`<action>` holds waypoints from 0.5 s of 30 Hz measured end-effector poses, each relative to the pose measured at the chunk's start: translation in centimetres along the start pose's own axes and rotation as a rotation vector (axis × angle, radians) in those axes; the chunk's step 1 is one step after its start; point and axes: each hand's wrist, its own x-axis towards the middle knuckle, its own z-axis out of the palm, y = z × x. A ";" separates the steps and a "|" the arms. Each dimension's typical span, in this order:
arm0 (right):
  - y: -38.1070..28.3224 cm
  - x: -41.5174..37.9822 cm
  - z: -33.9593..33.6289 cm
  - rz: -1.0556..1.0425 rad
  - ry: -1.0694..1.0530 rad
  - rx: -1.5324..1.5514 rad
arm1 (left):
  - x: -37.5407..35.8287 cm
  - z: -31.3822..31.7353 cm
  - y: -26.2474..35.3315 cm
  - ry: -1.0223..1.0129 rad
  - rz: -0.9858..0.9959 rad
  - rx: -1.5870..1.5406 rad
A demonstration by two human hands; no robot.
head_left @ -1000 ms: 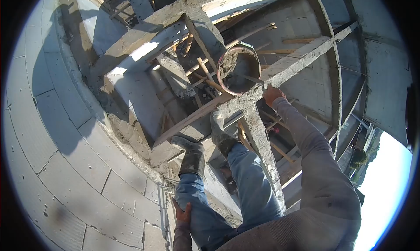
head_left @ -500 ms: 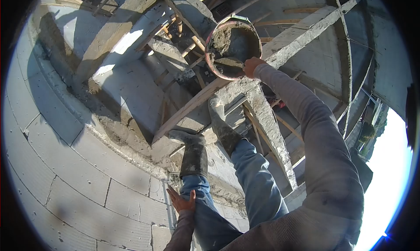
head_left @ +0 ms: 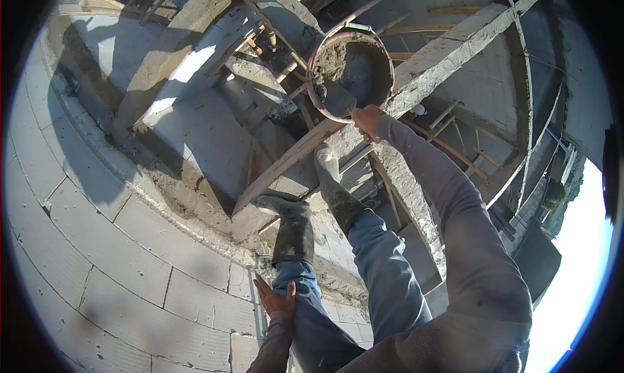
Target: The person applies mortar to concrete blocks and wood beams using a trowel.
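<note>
A round bucket [head_left: 392, 80] with a pale rim stands on a concrete beam and holds grey-brown mortar [head_left: 344, 57]. My right hand [head_left: 368, 122] is closed around the handle of a trowel [head_left: 338, 99], whose flat blade lies inside the bucket near its lower rim. Down on my knee, my left hand [head_left: 276, 299] rests with its fingers spread and holds nothing.
My rubber boots [head_left: 292, 233] are on the concrete beams [head_left: 455, 41]. A block wall [head_left: 123, 262] curves along the left and bottom. Wooden props [head_left: 448, 153] and deep gaps lie between the beams. Bright sky shows at the right.
My right hand has drawn slightly down from the bucket's rim, and the trowel blade now shows flat and turned. The view has shifted slightly; my left hand stays on the knee.
</note>
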 end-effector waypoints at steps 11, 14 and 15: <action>2.3 2.2 0.4 -0.064 -0.256 0.368 | 0.0 0.1 0.8 0.003 -0.021 -0.001; 1.6 2.3 1.1 -0.151 -0.104 0.295 | 0.1 0.2 0.7 0.001 -0.028 0.020; 1.5 2.3 1.2 -0.164 -0.032 0.237 | 0.1 0.1 0.9 0.005 -0.035 0.020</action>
